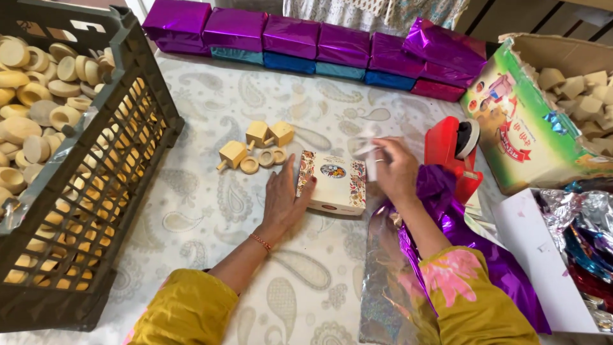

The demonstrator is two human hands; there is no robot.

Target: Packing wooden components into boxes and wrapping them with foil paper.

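Your left hand (284, 198) lies flat, fingers spread, against the left side of the small printed box (333, 182), which sits mid-tabletop (211, 217), just in front of the wooden blocks and rings (257, 149). Your right hand (393, 169) pinches a white scrap of tape (367, 148) above the box's right end, near the red tape dispenser (454, 156). Purple foil (447, 223) lies under that forearm.

crate (137, 96) left of wooden blocks (255, 145), small box (335, 182) right of them, wrapped boxes (306, 41) behind, tape dispenser (450, 150) further right
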